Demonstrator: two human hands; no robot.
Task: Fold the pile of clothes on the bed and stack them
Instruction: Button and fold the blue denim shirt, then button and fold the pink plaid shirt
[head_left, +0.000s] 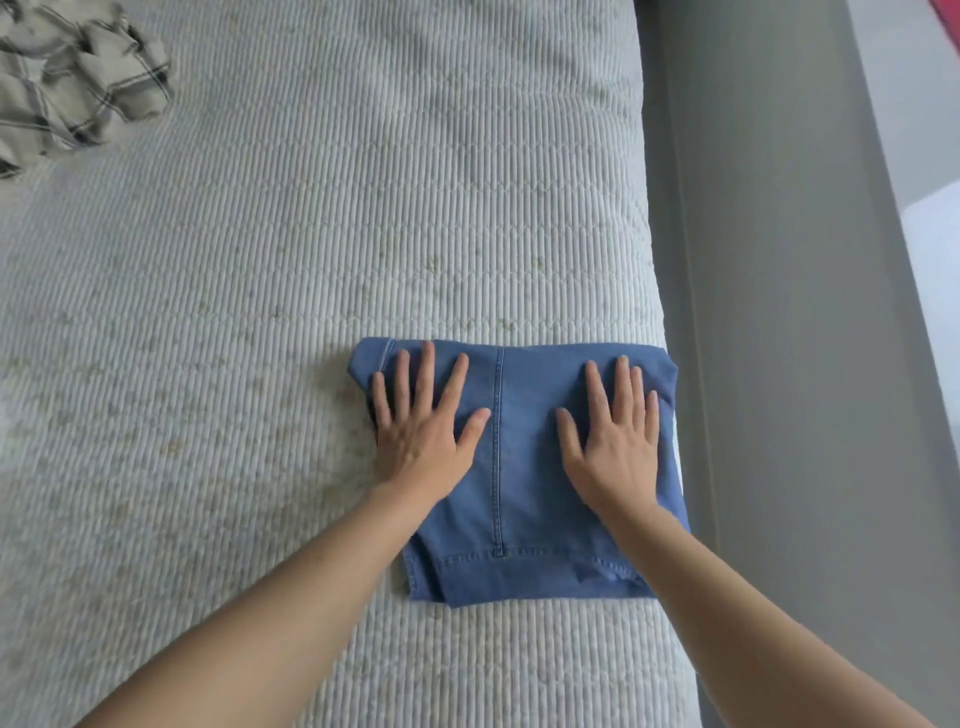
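A folded blue denim garment (519, 483) lies flat on the white ribbed bed (311, 260), close to its right edge. My left hand (421, 421) presses on the garment's left part with fingers spread and straight. My right hand (615, 431) presses flat on its right part in the same way. A seam runs down the cloth between the two hands. A crumpled plaid shirt (72, 83) lies at the bed's far left corner, well away from both hands.
The bed's right edge (660, 291) drops off beside the folded denim. Past it runs a grey floor (769, 312), with a pale surface (935, 270) at the far right.
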